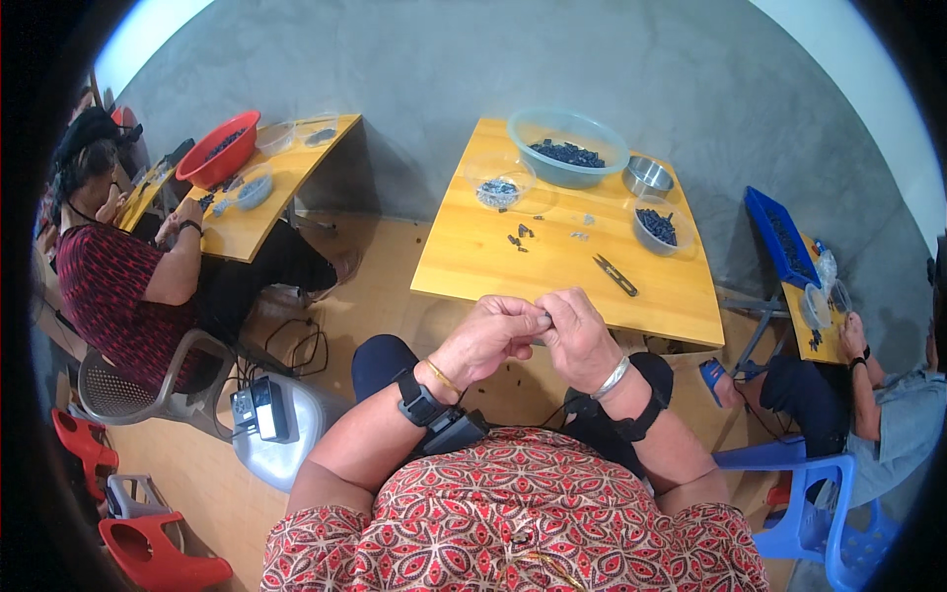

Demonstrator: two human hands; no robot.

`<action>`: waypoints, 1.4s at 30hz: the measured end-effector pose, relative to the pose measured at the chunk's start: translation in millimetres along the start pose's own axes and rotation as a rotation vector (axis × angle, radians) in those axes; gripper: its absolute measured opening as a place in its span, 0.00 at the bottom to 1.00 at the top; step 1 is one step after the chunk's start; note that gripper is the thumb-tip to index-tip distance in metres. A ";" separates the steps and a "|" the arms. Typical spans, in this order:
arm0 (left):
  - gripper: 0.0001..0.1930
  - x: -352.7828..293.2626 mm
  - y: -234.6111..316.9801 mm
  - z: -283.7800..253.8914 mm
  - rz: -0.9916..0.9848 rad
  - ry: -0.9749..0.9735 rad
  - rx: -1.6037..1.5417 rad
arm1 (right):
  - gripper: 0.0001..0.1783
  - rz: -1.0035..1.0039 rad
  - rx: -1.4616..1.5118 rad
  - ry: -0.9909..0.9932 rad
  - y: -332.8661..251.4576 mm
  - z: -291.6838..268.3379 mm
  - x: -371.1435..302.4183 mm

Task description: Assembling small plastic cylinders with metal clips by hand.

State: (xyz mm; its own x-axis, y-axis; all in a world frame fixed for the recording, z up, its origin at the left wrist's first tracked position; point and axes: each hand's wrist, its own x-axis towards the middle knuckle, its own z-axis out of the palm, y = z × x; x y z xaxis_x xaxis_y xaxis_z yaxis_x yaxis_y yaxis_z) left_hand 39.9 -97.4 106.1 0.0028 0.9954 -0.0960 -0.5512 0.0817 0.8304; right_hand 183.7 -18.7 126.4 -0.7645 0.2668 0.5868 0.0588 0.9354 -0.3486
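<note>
My left hand (490, 340) and my right hand (580, 340) meet in front of the near edge of the yellow table (464, 261). Thumbs and fingertips of both are pinched together around a small dark piece (545, 318), mostly covered by the fingers, so its kind is hidden. On the tabletop beyond lie a pair of thread snips (616, 275), several loose dark pieces (520, 237) and a few small pale parts (582, 229). A clear bowl (659, 226) at the right holds many dark pieces.
A large translucent basin (569, 148) of dark pieces stands at the back, beside a metal bowl (648, 178) and a clear bowl of small pale parts (498, 187). Co-workers sit at tables left and right. A grey stool (286, 434) with a black device stands at my left.
</note>
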 end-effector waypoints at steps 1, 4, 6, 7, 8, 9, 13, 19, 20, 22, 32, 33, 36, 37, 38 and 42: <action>0.06 -0.3 0.6 1.3 0.000 -0.001 0.002 | 0.18 0.000 0.000 0.002 -0.7 -0.8 -1.4; 0.07 -0.4 3.3 5.6 -0.023 -0.022 -0.040 | 0.20 0.069 0.127 0.039 -1.3 -4.7 -2.8; 0.07 -1.0 5.0 7.4 -0.039 -0.011 -0.096 | 0.23 0.085 0.169 0.009 -2.2 -12.4 1.4; 0.07 -0.6 5.1 4.9 -0.040 -0.009 -0.098 | 0.23 0.086 0.170 0.008 0.4 -15.6 2.5; 0.07 -0.1 5.2 0.3 -0.043 -0.076 -0.135 | 0.22 0.137 0.278 0.031 4.4 -19.3 3.3; 0.07 2.3 5.6 -2.8 -0.046 -0.144 -0.173 | 0.21 0.189 0.385 0.055 9.6 -22.4 3.8; 0.07 9.4 3.4 -7.8 -0.085 -0.109 -0.158 | 0.15 0.254 0.562 0.040 32.1 -17.2 3.4; 0.10 30.0 2.8 -14.7 -0.092 -0.035 -0.106 | 0.09 0.435 0.771 -0.054 43.7 -1.2 10.2; 0.11 32.6 -2.5 -18.6 -0.128 -0.024 -0.102 | 0.09 0.436 0.762 -0.055 49.8 0.9 7.6; 0.12 41.7 -9.7 -27.8 -0.145 -0.021 -0.091 | 0.06 0.369 0.429 0.005 71.7 0.1 7.6; 0.12 105.9 -23.2 -67.3 -0.087 0.040 -0.106 | 0.05 0.404 -0.454 0.229 261.3 -70.6 31.6; 0.12 108.9 -27.6 -74.6 -0.058 0.076 -0.089 | 0.07 0.391 -0.424 0.213 251.8 -57.0 46.0; 0.11 113.8 -28.9 -84.6 -0.037 0.107 -0.172 | 0.06 0.371 -0.183 0.064 233.7 -0.5 71.7; 0.11 112.1 -28.5 -88.0 -0.035 0.112 -0.266 | 0.05 0.376 -0.054 -0.044 218.0 22.5 82.3; 0.11 112.1 -28.1 -89.1 -0.042 0.110 -0.274 | 0.05 0.308 -0.073 -0.078 211.9 39.0 89.6; 0.10 112.2 -27.1 -100.1 0.117 0.136 -0.300 | 0.08 0.174 -0.139 -0.208 214.2 81.9 110.5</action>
State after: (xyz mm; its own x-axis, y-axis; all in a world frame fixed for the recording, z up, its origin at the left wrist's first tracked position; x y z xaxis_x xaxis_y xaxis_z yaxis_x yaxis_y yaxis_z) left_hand -28.4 7.1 17.9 -0.1750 0.9795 -0.0994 -0.7619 -0.0708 0.6438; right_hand 59.3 192.2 56.7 -0.8497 0.3856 0.3595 0.2763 0.9065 -0.3192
